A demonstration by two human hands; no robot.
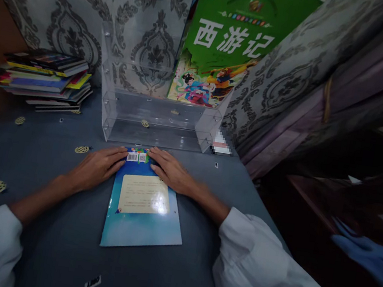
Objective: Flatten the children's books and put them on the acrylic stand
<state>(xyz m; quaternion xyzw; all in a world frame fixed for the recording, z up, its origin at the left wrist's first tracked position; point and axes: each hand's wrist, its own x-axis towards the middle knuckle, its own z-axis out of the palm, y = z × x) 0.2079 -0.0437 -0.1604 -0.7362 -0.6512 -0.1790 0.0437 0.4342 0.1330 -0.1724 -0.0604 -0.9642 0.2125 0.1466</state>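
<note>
A thin blue book (143,225) lies on the grey tabletop, its back cover up and its barcode end away from me. My left hand (100,166) rests at the far left corner, with fingertips on the cover's edge. On the opposite side, my right hand (171,171) lies over the far right corner, fingers extended and the thumb on the cover. Neither hand is wrapped round the book. Just beyond it stands a clear acrylic rack (153,133), with a green book (228,39) upright in its upper right part.
A stack of books (48,79) sits at the back left. Patterned wallpaper (81,16) rises behind the rack. A purple curtain (301,102) hangs to the right, past the table's edge. A blue cloth-like item (369,256) shows at the far right.
</note>
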